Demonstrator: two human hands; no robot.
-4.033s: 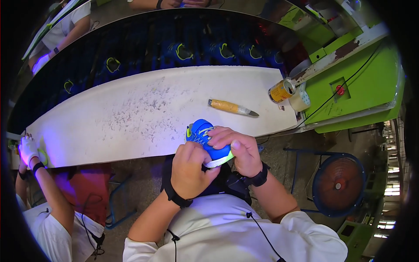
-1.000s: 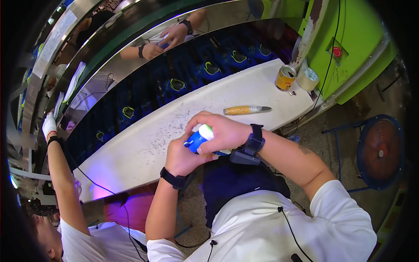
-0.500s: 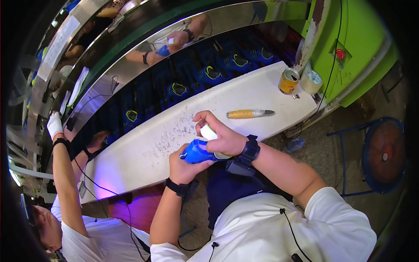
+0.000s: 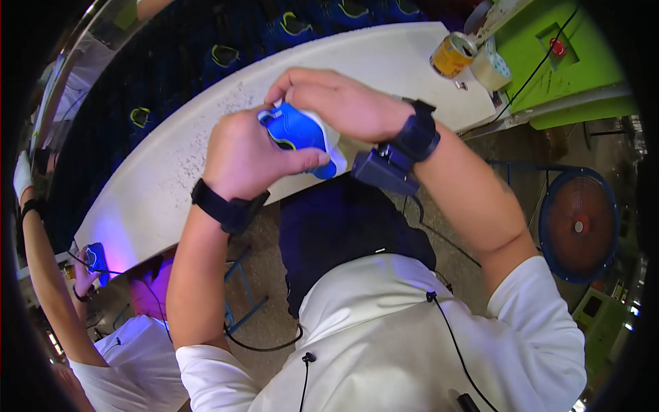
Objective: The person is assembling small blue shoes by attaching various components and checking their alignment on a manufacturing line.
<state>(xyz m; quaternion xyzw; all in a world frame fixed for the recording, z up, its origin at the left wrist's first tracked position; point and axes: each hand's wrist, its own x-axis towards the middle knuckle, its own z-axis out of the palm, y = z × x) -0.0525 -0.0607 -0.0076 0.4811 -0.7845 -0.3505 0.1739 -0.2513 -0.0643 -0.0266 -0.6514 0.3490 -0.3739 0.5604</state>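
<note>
A small blue shoe (image 4: 296, 127) with a yellow-green collar lining and a white sole along its right side is held between my two hands above the table's near edge. My left hand (image 4: 244, 152) wraps the shoe from the left, its thumb stretched across the blue upper. From the far right side, my right hand (image 4: 329, 103) curls over the toe or heel end, I cannot tell which, and its fingers bend behind the shoe. The right palm covers part of the white sole. Both wrists carry black straps.
The white table (image 4: 165, 130) curves beside a dark conveyor with several blue shoes (image 4: 295, 25). A yellow can (image 4: 453, 55) and a tape roll (image 4: 491, 69) stand at the far right. A fan (image 4: 580, 225) is at right. At left, a co-worker's hand (image 4: 84, 276) holds another blue shoe (image 4: 96, 257).
My right hand has brought the white piece against the blue shoe, and both hands now clasp it. The knife seen on the table is now out of sight. The whole view has shifted.
</note>
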